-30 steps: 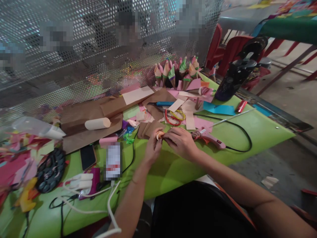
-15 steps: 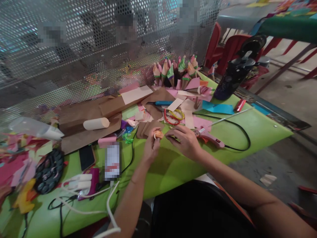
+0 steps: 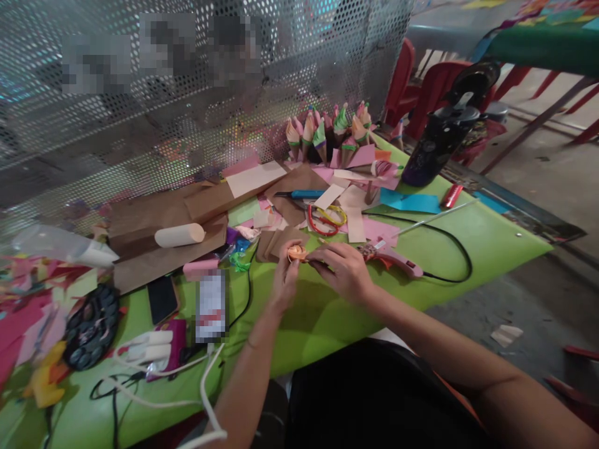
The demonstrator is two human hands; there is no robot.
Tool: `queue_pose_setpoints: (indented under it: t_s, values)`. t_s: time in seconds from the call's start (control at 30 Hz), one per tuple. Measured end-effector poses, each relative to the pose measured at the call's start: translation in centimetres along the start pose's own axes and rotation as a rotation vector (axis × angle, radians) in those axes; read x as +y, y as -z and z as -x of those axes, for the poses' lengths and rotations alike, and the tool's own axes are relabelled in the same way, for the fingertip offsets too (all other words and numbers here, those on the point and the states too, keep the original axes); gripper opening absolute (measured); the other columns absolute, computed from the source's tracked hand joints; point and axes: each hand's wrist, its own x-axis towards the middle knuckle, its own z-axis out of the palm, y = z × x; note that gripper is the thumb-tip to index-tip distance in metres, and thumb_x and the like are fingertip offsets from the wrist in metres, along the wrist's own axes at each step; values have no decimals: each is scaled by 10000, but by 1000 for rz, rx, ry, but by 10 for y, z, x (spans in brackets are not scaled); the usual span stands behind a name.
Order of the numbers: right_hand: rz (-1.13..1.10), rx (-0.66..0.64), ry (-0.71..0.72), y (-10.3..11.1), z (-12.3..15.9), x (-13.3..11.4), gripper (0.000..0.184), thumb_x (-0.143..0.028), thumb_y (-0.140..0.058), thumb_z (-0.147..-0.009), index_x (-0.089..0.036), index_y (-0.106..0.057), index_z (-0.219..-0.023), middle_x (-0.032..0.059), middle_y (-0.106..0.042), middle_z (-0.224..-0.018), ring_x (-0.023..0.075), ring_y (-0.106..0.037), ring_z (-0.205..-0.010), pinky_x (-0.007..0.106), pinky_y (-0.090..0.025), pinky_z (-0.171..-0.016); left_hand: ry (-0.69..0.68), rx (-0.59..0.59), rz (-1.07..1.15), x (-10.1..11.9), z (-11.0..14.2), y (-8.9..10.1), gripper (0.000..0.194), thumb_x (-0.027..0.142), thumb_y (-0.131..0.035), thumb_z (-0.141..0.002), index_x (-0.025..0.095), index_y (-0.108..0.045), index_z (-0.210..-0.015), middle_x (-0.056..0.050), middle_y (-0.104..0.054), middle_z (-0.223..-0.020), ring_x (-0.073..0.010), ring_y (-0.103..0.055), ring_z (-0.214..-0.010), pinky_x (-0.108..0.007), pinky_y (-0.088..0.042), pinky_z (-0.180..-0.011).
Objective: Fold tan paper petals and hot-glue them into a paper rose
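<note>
Between the fingers of my left hand [image 3: 282,285] is a small rolled piece of orange paper [image 3: 296,251], shaped like a swirl. My right hand [image 3: 345,268] has its fingertips pinched at the right edge of that swirl. Just behind my left hand lie brown card pieces [image 3: 269,244]. Scissors with red and yellow handles [image 3: 322,219] rest beyond my hands, near a blue craft knife [image 3: 306,194]. A pink glue gun [image 3: 400,260] lies right of my right hand, its black cord looping behind it.
Several paper ice cream cones [image 3: 339,128] stand at the back by a perforated metal screen [image 3: 196,118]. A dark tumbler [image 3: 437,146] with its lid up stands at right. Leftward are a white roll [image 3: 180,235], a black phone [image 3: 162,299], white cables [image 3: 156,399] and a yellow glue gun [image 3: 48,383].
My right hand has moved left, and its fingertips now meet the orange paper swirl, where a gap showed before. My left hand keeps its hold. The view has shifted slightly.
</note>
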Motion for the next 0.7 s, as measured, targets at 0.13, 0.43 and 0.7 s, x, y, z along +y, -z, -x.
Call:
queue_pose_setpoints:
  t_s: [0.13,0.43,0.7]
  values:
    - [26,4,16,-3,0,-1,148,-212,-583,-954,-229,-722,-904,44,-731,-852,174,-649,-758,304,-479,-710,-4,-24,-18,2,1,-1,408,457,-425,-917,221,-492,-1243,-104,-626,-1248,-218,-626,-1082,-360,-507,-965]
    - [13,-8,38,-6,-1,-6,137,-190,-577,-947,-220,-689,-875,36,-727,-824,173,-639,-745,296,-474,-715,-13,-32,-89,0,1,0,409,456,-464,-900,233,-493,-1242,-91,-654,-1150,-227,-637,-1029,-359,-522,-905]
    - [-53,18,-102,1,0,-4,109,-217,-613,-936,-212,-709,-885,41,-729,-807,179,-665,-727,296,-517,-696,48,7,1,-1,1,-1,385,338,-465,-874,221,-498,-1238,-95,-634,-1183,-242,-621,-1055,-362,-505,-962]
